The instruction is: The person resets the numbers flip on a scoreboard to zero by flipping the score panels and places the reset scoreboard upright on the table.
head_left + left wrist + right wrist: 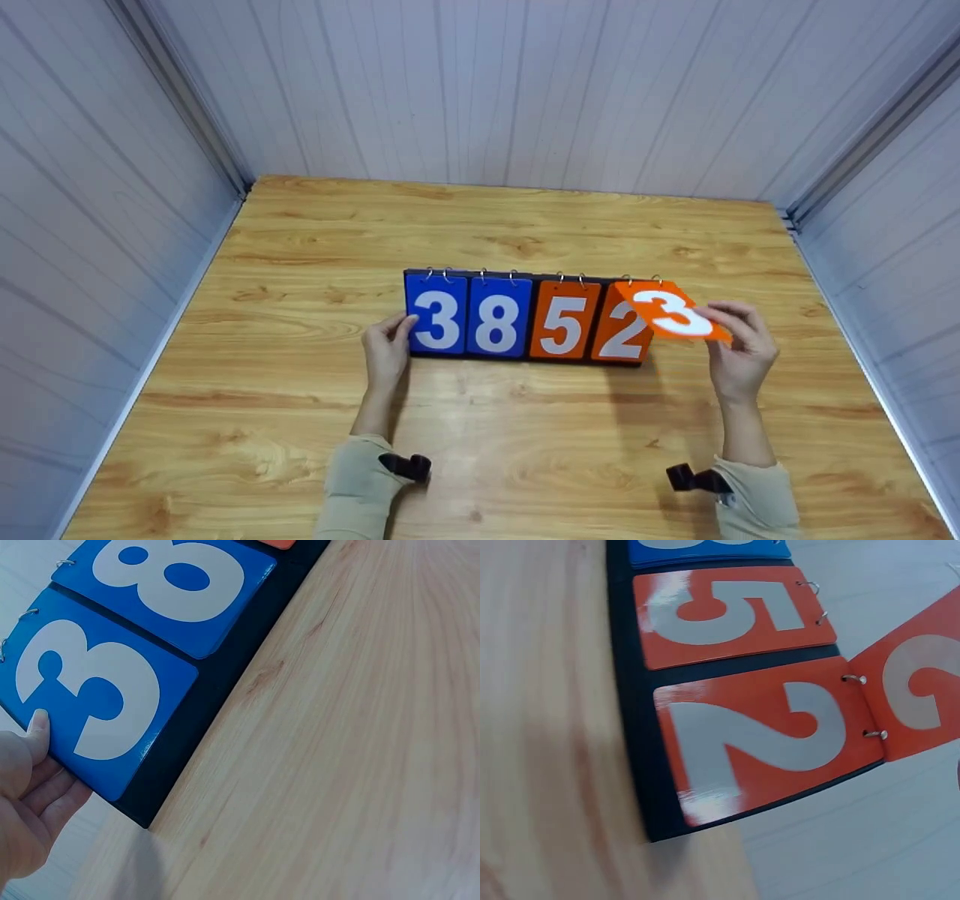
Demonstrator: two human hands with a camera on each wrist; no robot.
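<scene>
Flip scoreboard (533,319) sits approx. mid-table (480,442). Blue "3" card (437,313), blue "8" card (498,317) & orange "5" card (564,320) all lie against the black backing (214,686), nobody touching those last two. L hand (388,343) grips the board's L edge, thumb on front by the blue "3", other fingers behind. R hand (744,349) pinches the free end of the orange "3" card (679,311), which is up off the board w/ its other end on the rings (874,734); orange "2" card (765,742) shows under it. Status IMO: 3 of 4 slots settled, far-R one approx. mid-flip. Remaining: raised card isn't fully over or back down; can't tell which way it's headed.
</scene>
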